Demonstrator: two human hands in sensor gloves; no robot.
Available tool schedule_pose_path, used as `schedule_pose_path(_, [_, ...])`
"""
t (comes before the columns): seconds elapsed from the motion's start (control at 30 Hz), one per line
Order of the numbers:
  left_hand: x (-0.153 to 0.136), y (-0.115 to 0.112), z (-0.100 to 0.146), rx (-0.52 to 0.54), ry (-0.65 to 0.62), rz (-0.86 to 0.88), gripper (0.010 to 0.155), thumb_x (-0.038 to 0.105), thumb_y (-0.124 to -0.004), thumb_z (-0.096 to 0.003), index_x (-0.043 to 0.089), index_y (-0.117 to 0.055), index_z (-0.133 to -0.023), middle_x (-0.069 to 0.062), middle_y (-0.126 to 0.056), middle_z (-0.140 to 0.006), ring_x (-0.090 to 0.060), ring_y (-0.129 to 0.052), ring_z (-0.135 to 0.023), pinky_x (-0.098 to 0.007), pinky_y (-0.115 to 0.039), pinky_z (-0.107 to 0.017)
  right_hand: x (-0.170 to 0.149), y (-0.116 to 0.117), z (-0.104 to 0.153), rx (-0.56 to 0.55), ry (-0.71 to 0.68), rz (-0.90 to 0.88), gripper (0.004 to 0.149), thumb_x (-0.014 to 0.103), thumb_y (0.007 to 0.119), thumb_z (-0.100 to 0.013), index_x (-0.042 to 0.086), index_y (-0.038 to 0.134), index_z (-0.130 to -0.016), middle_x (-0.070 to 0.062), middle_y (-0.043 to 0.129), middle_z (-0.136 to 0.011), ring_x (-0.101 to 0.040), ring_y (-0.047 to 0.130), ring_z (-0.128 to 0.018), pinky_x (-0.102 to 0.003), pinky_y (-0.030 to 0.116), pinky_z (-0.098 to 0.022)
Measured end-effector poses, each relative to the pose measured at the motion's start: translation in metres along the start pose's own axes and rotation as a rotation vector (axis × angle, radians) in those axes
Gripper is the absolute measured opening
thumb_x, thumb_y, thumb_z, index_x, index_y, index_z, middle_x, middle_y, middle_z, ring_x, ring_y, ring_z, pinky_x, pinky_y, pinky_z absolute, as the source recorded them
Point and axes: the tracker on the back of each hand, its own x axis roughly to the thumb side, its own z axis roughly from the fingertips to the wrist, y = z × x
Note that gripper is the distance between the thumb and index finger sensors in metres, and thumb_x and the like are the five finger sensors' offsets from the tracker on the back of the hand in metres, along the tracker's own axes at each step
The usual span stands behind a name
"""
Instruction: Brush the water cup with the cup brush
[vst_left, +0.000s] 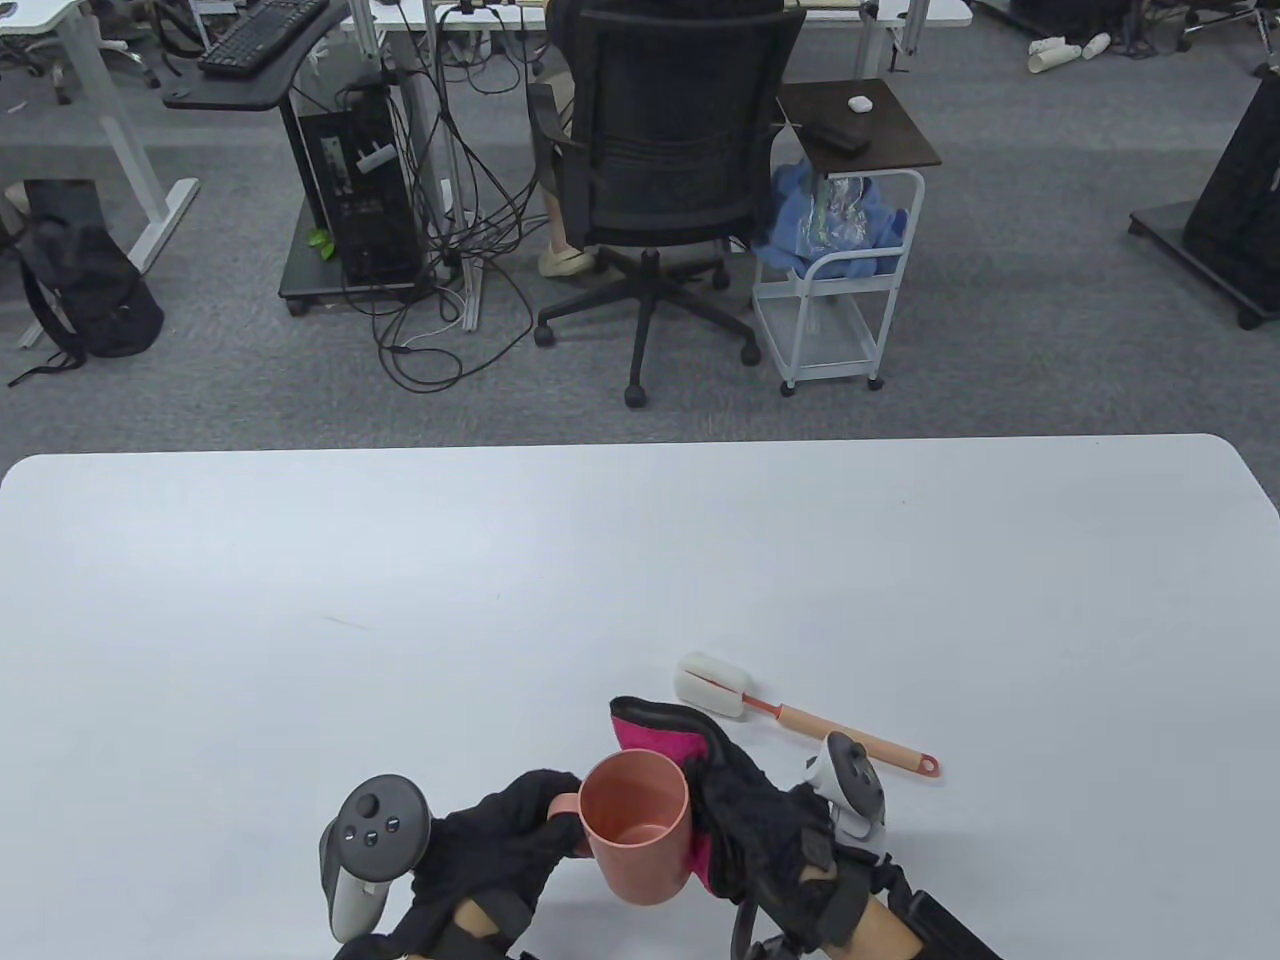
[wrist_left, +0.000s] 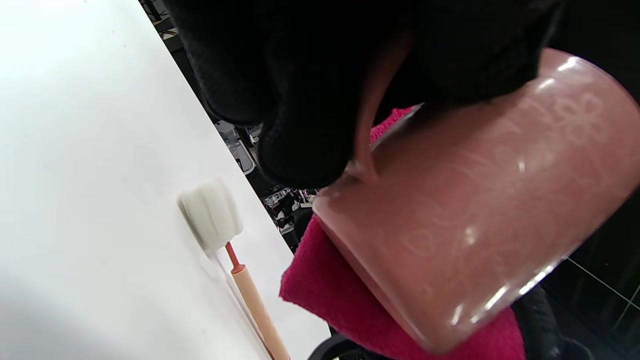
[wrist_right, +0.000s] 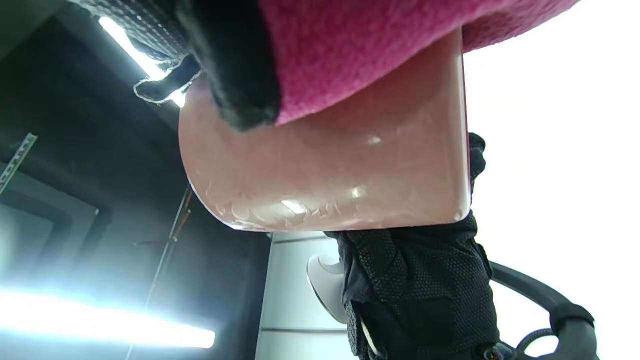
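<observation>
Hands in black sensor gloves hold a pink water cup between them above the near edge of a white tabletop, its open mouth turned up toward the overhead camera. On the left, the left hand grips the cup's handle, its gloved fingers wrapped round the loop in the left wrist view, where faint floral patterning shows on the cup's glossy wall. On the right, the right hand presses a magenta cloth against the cup's right side; the right wrist view shows the cloth draped over the wall with a black fingertip resting on the cup beside it, water droplets beading along the rounded base. Both hands are thus closed on the cup, one at the handle, the other around the body through the cloth. A grey tracker sits on the back of the left hand and a white one on the right. The cup brush lies flat on the tabletop just beyond the right hand, apart from both hands, its white sponge head pointing far-left and its tan handle running near-right to a red-tipped end. Beyond the tabletop stand a black office chair and a small white cart on grey carpet.
</observation>
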Motion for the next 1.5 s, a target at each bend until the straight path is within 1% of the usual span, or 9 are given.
schedule_pose_path(0.1, [0.000,0.001,0.001,0.015,0.005,-0.007,0.041,0.048,-0.078,-0.0390,0.035,-0.080,-0.078,0.005,-0.088,-0.081,-0.018,-0.110,-0.057,-0.040,-0.087,-0.065,0.007,0.004,0.009,-0.059,-0.043,0.059,0.061,0.052,0.059,-0.057,0.030,0.036,-0.109,-0.009,0.029,-0.119,-0.036,0.029,-0.112,-0.057,0.031,-0.079])
schedule_pose_path(0.27, [-0.002,0.004,0.003,0.059,0.034,0.007,0.041,0.048,-0.078,-0.0399,0.034,-0.079,-0.078,0.005,-0.087,-0.081,-0.018,-0.110,-0.057,-0.040,-0.087,-0.064,0.016,0.018,0.019,-0.081,-0.120,0.307,0.062,0.050,0.060,-0.056,0.031,0.029,-0.106,-0.010,0.015,-0.117,-0.037,0.018,-0.111,-0.056,0.027,-0.079])
schedule_pose_path(0.37, [-0.001,0.007,0.004,0.086,0.031,-0.001,0.041,0.048,-0.077,-0.0402,0.033,-0.079,-0.079,0.004,-0.087,-0.081,-0.018,-0.111,-0.057,-0.040,-0.087,-0.064,0.021,0.030,0.022,-0.054,-0.161,0.468,0.062,0.047,0.061,-0.056,0.031,0.025,-0.105,-0.009,0.004,-0.114,-0.036,0.007,-0.109,-0.056,0.020,-0.078])
schedule_pose_path(0.6, [-0.001,0.008,0.004,0.111,0.043,-0.016,0.040,0.048,-0.078,-0.0413,0.033,-0.078,-0.078,0.004,-0.087,-0.080,-0.018,-0.111,-0.057,-0.039,-0.088,-0.064,0.036,0.058,0.020,-0.008,-0.199,0.866,0.059,0.038,0.068,-0.055,0.032,0.036,-0.103,-0.001,-0.011,-0.109,-0.029,-0.012,-0.105,-0.053,0.003,-0.078])
schedule_pose_path(0.77, [0.001,0.006,0.004,0.112,0.041,-0.046,0.041,0.048,-0.080,-0.0415,0.031,-0.078,-0.078,0.003,-0.088,-0.080,-0.019,-0.111,-0.057,-0.040,-0.088,-0.064,0.040,0.089,0.013,0.019,-0.253,1.435,0.059,0.039,0.068,-0.055,0.030,0.042,-0.107,-0.003,-0.014,-0.107,-0.031,-0.014,-0.103,-0.053,0.003,-0.077])
schedule_pose_path(0.87, [0.001,0.007,0.005,0.112,0.041,-0.050,0.040,0.048,-0.080,-0.0420,0.030,-0.078,-0.078,0.003,-0.088,-0.080,-0.019,-0.111,-0.057,-0.040,-0.088,-0.064,0.039,0.099,0.010,0.017,-0.190,1.533,0.059,0.039,0.067,-0.057,0.031,0.039,-0.108,-0.004,-0.018,-0.106,-0.031,-0.017,-0.102,-0.054,0.001,-0.077])
schedule_pose_path(1.03, [0.001,0.007,0.005,0.119,0.036,-0.054,0.040,0.048,-0.080,-0.0423,0.030,-0.078,-0.079,0.003,-0.088,-0.080,-0.020,-0.111,-0.058,-0.041,-0.087,-0.064,0.040,0.093,0.010,-0.019,-0.161,1.499,0.058,0.041,0.066,-0.056,0.036,0.040,-0.108,-0.007,-0.017,-0.106,-0.034,-0.014,-0.102,-0.054,0.005,-0.077])
schedule_pose_path(1.23, [0.001,0.007,0.004,0.111,0.034,-0.049,0.041,0.048,-0.079,-0.0424,0.031,-0.077,-0.079,0.004,-0.086,-0.081,-0.019,-0.110,-0.060,-0.040,-0.086,-0.066,0.041,0.070,0.016,-0.100,-0.129,1.257,0.052,0.043,0.064,-0.056,0.043,0.042,-0.104,-0.010,-0.013,-0.107,-0.037,-0.008,-0.104,-0.056,0.009,-0.078])
schedule_pose_path(1.5, [0.001,0.008,0.005,0.115,0.032,-0.030,0.041,0.048,-0.079,-0.0423,0.031,-0.076,-0.079,0.004,-0.086,-0.081,-0.018,-0.110,-0.061,-0.039,-0.086,-0.066,0.041,0.044,0.020,-0.206,-0.079,1.012,0.056,0.047,0.062,-0.056,0.046,0.034,-0.105,-0.009,-0.004,-0.111,-0.036,0.000,-0.107,-0.056,0.015,-0.078])
